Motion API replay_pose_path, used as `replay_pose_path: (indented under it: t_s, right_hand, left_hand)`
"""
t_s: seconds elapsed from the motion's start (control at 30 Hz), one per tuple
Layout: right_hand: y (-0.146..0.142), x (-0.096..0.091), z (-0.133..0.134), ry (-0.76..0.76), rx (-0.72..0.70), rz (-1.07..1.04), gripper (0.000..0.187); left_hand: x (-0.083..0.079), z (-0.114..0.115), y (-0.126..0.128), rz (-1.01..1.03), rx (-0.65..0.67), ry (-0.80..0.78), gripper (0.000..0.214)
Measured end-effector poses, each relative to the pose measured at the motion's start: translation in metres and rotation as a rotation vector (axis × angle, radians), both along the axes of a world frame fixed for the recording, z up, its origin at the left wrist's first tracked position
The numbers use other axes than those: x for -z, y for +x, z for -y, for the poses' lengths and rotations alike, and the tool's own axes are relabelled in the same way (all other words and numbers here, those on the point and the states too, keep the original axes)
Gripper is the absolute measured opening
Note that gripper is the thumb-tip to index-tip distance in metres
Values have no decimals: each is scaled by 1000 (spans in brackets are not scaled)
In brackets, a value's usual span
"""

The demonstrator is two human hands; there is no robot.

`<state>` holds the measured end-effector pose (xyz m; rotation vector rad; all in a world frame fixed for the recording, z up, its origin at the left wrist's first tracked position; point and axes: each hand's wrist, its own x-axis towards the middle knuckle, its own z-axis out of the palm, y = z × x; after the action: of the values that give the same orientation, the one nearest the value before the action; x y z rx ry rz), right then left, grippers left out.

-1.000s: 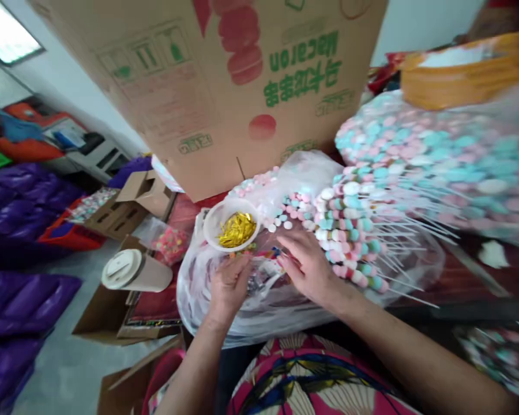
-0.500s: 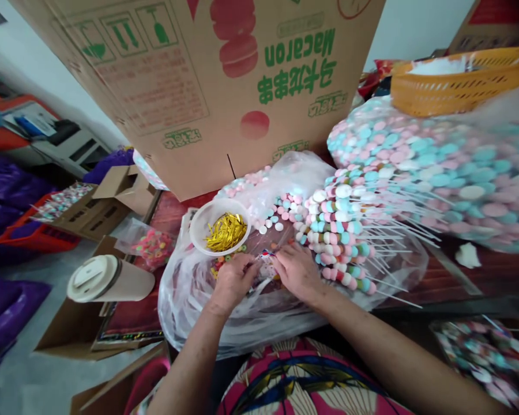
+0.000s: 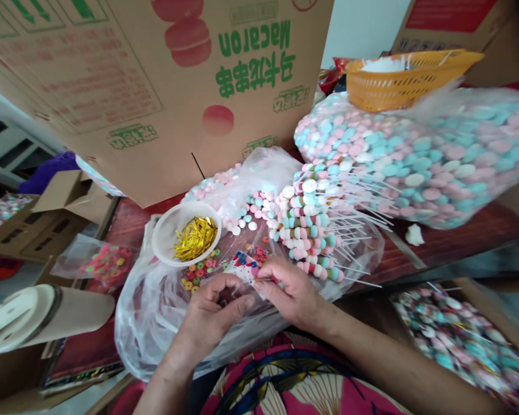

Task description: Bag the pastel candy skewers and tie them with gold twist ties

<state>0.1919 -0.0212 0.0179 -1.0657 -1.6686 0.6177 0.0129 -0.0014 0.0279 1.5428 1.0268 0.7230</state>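
Observation:
A small printed plastic bag (image 3: pixel 244 266) with red and blue marks is between my hands, low over the clear plastic sheeting (image 3: pixel 145 323). My right hand (image 3: pixel 292 291) pinches its right side between thumb and forefinger. My left hand (image 3: pixel 211 317) is curled at the lower left side, with thumb and forefinger closing on the bag's edge; the fingertips partly hide the contact. Small coloured candy rings (image 3: pixel 194 274) lie just beyond my left hand. Skewered candy sticks (image 3: pixel 311 230) in pink, blue, white and brown are stacked beyond my right hand.
A white bowl (image 3: pixel 158 239) holds gold twist ties (image 3: pixel 196 237). A large Macaron carton (image 3: pixel 173 115) stands behind. At right are a full candy bag (image 3: pixel 406 155) and an orange basket (image 3: pixel 384 92). A lidded cup (image 3: pixel 82 308) stands left, beside a bag of candy rings (image 3: pixel 108 262).
The view has shifted right and closer. The printed bag now shows more of its surface, raised in my right hand, and my left hand's fingers have curled into a wider loop.

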Motion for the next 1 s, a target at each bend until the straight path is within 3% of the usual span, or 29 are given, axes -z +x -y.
replay_pose_path:
  t_s: [0.07, 0.13, 0.3, 0.37, 0.43, 0.53, 0.67, 0.83, 1.0]
  right_hand:
    - [4, 7, 8, 65, 43, 159, 22]
    - [7, 14, 13, 132, 104, 309, 29]
    - [47, 31, 26, 40, 275, 525, 47]
    - [81, 39, 40, -63, 391, 713, 41]
    - [118, 51, 57, -172, 496, 974, 23]
    - [156, 72, 78, -243, 465, 1210, 24]
    - [171, 85, 82, -215, 396, 1204, 25]
    - [175, 70, 71, -80, 352, 949, 27]
    - [155, 64, 77, -101, 323, 1163, 23]
  left_hand:
    - [10, 7, 6, 40, 18, -120, 24]
    - [19, 11, 13, 12, 38, -123, 25]
    - [26, 15, 21, -139, 110, 202, 26]
    - [27, 14, 17, -126, 89, 326, 28]
    - [28, 12, 11, -75, 69, 436, 24]
    - [28, 9, 3, -16, 106, 576, 15]
    - [22, 7, -1, -75, 151, 652, 18]
    - [14, 6, -5, -153, 160, 727, 20]
    - [17, 6, -7, -199, 158, 700, 21]
